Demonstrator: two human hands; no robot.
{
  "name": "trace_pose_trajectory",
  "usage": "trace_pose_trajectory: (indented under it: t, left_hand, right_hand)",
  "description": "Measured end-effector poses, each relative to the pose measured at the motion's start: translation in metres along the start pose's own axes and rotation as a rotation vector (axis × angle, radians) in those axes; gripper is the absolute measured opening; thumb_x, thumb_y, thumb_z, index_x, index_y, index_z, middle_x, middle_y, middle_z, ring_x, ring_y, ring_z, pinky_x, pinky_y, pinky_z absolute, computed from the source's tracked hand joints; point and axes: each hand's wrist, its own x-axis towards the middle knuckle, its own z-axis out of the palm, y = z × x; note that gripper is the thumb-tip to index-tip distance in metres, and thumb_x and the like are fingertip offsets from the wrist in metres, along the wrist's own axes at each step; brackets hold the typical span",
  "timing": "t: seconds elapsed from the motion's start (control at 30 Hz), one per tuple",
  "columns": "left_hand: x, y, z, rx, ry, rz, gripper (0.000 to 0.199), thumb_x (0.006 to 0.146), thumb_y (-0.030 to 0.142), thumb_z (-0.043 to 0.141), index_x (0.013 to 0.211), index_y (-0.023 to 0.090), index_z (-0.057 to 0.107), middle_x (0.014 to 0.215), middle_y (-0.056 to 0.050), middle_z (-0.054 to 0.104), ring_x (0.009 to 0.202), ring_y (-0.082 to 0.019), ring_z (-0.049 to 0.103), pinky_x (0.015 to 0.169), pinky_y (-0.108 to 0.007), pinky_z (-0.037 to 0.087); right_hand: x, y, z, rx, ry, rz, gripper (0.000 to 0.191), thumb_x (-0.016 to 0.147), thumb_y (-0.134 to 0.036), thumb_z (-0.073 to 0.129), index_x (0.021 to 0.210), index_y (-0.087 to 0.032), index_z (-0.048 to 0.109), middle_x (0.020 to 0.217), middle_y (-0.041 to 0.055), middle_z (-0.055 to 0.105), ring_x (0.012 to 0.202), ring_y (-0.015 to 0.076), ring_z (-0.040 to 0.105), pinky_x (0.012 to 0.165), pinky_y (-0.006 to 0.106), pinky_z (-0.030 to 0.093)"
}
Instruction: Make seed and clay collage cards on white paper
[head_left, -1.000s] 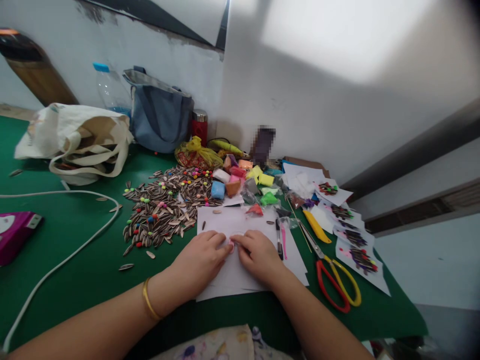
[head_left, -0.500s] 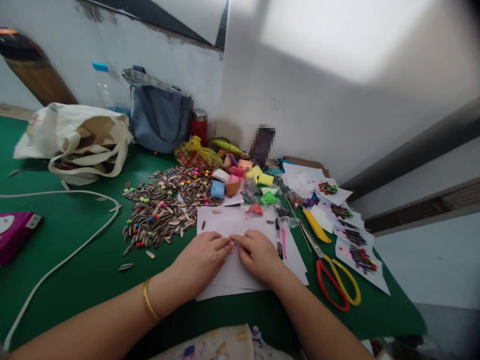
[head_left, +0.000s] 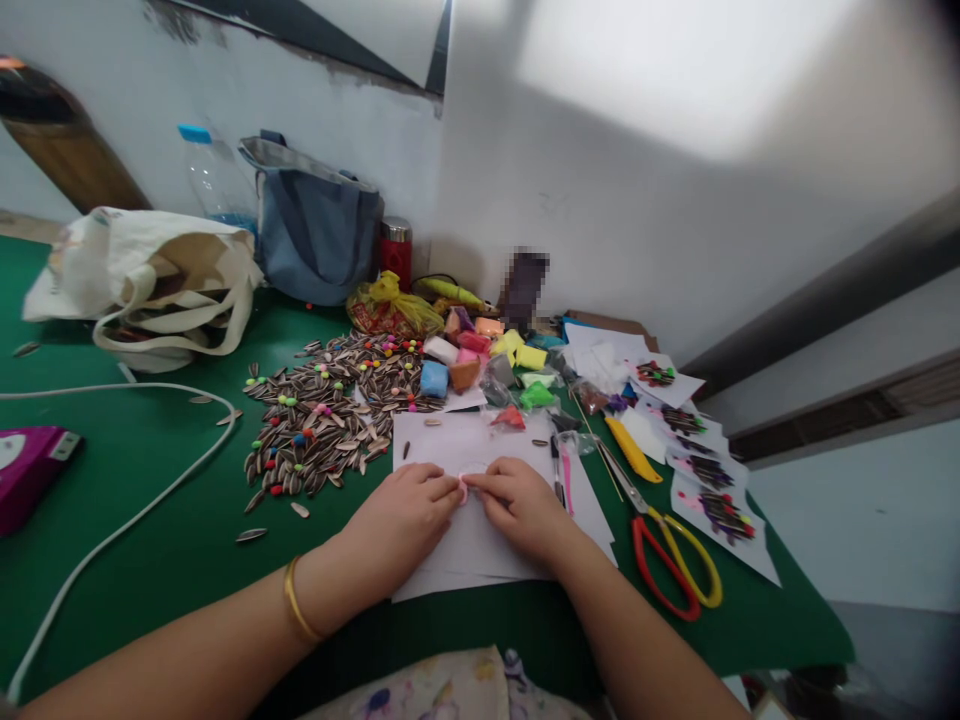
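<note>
Fingertips of the left hand [head_left: 409, 520] and the right hand [head_left: 525, 505] come together at one small pink piece [head_left: 463, 495]. The fingers of the left hand are bent and lie close together; the right forefinger reaches to the same piece. I cannot tell whether each hand pinches it or only presses on it, because the fingers cover most of it. The pink piece is above the white paper [head_left: 487, 550], near its middle. A gold bracelet [head_left: 296, 600] is around the left wrist.

To the right of the hands, a black pen [head_left: 557, 470] and a pink tool [head_left: 567, 475] lie side by side on the paper. Open scissors [head_left: 641, 508] with one red and one yellow handle rest just beside the sheets, on the green table [head_left: 180, 550].

Farther away, a heap of striped seeds [head_left: 330, 420] spreads at the left, mixed with coloured beads. Behind the paper are packs of coloured clay, among them a blue pack [head_left: 433, 379]. At the back, a blue bag [head_left: 322, 235] stands beside a red flask [head_left: 395, 255].
</note>
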Motion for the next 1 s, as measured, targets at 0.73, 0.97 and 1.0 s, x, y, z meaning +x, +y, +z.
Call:
trace_pose_trajectory:
  t: [0.73,0.97,1.0]
  left_hand:
    - [0.000,0.004,-0.018,-0.051,-0.065,-0.068,0.027,0.090,0.017,0.058,0.117,0.018,0.062,0.111,-0.009,0.065,0.106,-0.025,0.060,0.096,-0.042,0.050]
    - [0.001,0.006,-0.016,-0.009,-0.072,-0.089,0.035,0.086,0.021,0.063,0.121,0.017,0.059,0.112,-0.010,0.062,0.104,-0.026,0.057,0.095,-0.044,0.048]
    - [0.000,0.006,-0.015,-0.001,-0.074,-0.090,0.036,0.086,0.022,0.064,0.121,0.017,0.058,0.112,-0.010,0.062,0.104,-0.026,0.057,0.095,-0.044,0.048]
  right_hand:
    - [0.000,-0.005,-0.009,-0.035,-0.066,0.018,0.051,0.085,-0.010,0.055,0.134,-0.021,0.059,0.101,0.0076,0.062,0.095,0.0204,0.056,0.087,0.034,0.046]
    - [0.001,-0.005,-0.001,-0.087,-0.051,0.006,0.041,0.088,-0.012,0.053,0.126,-0.022,0.065,0.096,0.0066,0.062,0.091,0.0199,0.056,0.085,0.033,0.045]
    - [0.001,-0.005,-0.001,-0.086,-0.052,0.007,0.041,0.088,-0.012,0.053,0.125,-0.022,0.065,0.096,0.0065,0.062,0.091,0.0198,0.056,0.085,0.033,0.045]
